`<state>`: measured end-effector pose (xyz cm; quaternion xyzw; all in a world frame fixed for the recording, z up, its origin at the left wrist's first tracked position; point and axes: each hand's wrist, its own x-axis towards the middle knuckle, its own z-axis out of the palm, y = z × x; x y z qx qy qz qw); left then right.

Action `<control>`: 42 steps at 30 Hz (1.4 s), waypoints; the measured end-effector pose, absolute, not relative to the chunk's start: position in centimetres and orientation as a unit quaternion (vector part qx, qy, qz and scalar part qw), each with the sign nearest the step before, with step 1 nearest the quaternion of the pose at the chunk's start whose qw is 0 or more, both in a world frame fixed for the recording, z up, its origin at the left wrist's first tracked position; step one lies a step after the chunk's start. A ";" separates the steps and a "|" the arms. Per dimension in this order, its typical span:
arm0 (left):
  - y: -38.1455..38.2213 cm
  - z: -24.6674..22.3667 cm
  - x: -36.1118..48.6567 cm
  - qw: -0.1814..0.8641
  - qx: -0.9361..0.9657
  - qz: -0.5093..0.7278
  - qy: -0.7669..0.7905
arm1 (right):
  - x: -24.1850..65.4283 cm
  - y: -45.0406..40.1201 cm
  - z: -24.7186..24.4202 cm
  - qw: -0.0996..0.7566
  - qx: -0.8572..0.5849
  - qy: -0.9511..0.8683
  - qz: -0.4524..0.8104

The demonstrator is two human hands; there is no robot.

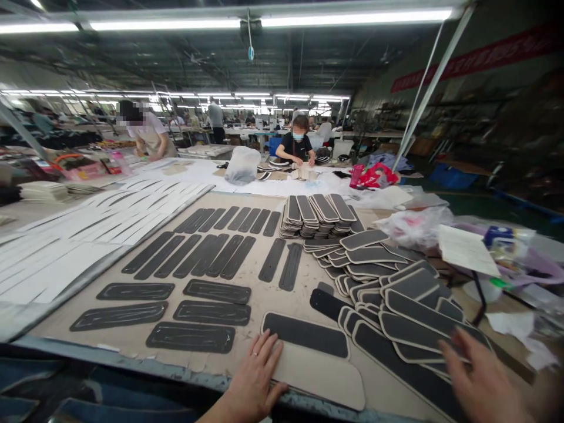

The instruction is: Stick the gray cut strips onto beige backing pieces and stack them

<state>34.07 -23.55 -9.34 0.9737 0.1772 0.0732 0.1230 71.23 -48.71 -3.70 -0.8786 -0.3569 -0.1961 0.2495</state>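
My left hand [258, 376], with a ring on one finger, lies with fingers stretched over the left end of a plain beige panel [324, 376] with rounded corners at the table's front edge. Just behind that panel is a dark grey panel with a beige border [306, 335], near my fingertips. My right hand [482, 376], slightly blurred, is at the right over a loose pile of bordered dark panels [409, 317]. Its thumb and fingers are apart; whether it touches a panel I cannot tell. Dark strips with glossy lines, perhaps glue, [191, 338] lie in rows to the left.
Neat stacks of bordered panels [317, 214] stand behind the pile. White slit sheets [110, 220] cover the table's left side. Plastic bags [414, 226] and a paper sheet [467, 249] lie at right. A co-worker [297, 147] works across the table, another [147, 135] farther left.
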 end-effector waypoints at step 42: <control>-13.8 1.9 45.7 0.100 0.974 0.128 0.156 | 56.5 -43.4 -11.4 0.389 -0.796 -0.465 0.007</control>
